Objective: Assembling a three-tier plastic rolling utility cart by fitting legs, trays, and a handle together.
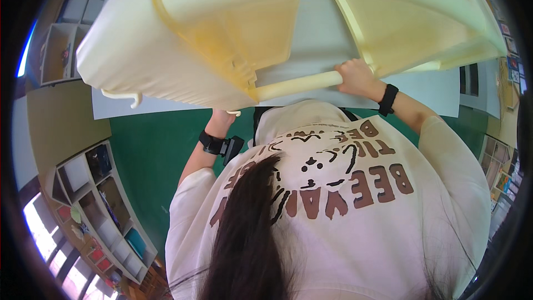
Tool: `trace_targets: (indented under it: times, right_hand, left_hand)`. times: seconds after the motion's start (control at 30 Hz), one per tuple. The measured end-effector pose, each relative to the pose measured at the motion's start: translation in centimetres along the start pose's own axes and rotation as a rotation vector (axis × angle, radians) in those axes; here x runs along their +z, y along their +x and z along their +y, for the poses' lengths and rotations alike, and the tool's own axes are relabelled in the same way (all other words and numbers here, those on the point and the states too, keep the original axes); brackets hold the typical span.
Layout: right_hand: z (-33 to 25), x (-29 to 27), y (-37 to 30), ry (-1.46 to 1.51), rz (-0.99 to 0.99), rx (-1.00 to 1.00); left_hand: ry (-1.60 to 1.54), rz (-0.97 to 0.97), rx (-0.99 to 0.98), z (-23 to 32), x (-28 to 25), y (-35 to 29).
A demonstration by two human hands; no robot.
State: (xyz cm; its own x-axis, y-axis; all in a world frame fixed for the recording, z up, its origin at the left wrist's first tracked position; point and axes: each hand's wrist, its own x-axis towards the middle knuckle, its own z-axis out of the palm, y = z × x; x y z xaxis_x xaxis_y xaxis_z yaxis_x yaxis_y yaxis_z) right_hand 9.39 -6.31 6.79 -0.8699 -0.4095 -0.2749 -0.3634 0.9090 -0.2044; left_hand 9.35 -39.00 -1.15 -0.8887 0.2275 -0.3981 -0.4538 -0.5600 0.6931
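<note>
A large cream plastic frame [139, 50] fills the upper part of the head view, tilted, with an arched tube along its top and broad side panels. I cannot tell what kind of thing it is. My right hand [355, 76] is closed round its cream crossbar [300, 85], near the bar's right end. Below the lower edge of the left panel is my left hand [223, 115], its fingers hidden behind the panel. One small cream hook [133, 99] sticks out at the panel's lower left, and another [235, 113] shows beside my left hand.
A white tabletop [116, 105] lies beneath the frame, over a green floor [136, 150]. Shelving with cubbies [114, 205] stands at the left, with more shelves [61, 50] at the upper left. Pictures hang on the wall at the far right.
</note>
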Motion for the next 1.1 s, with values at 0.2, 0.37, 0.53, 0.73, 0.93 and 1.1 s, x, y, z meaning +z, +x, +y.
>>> trace_targets:
  times: [0.2,0.37,0.53,0.73,0.93,1.1]
  right_hand:
    - [0.2,-1.3,0.8,-0.033,0.018,0.051]
    - [-0.3,1.0,1.7,-0.064,0.057,0.001]
    - [-1.0,3.1,1.9,0.005,0.062,0.006]
    - [-2.2,4.0,2.3,0.121,0.216,-0.016]
    - [-1.6,5.4,3.8,0.195,0.301,-0.111]
    - [-1.5,6.3,4.4,0.193,0.279,-0.118]
  left_hand:
    - [-0.022,0.044,-0.003,0.8,1.1,1.4]
    - [0.009,-0.127,0.116,0.6,-1.4,2.3]
    - [-0.008,0.029,0.073,-1.2,-3.8,2.8]
    - [0.157,0.228,0.216,1.6,-4.3,1.4]
    - [0.285,0.301,0.557,8.4,1.7,-2.1]
    - [0.502,0.201,0.772,9.2,2.0,-2.0]
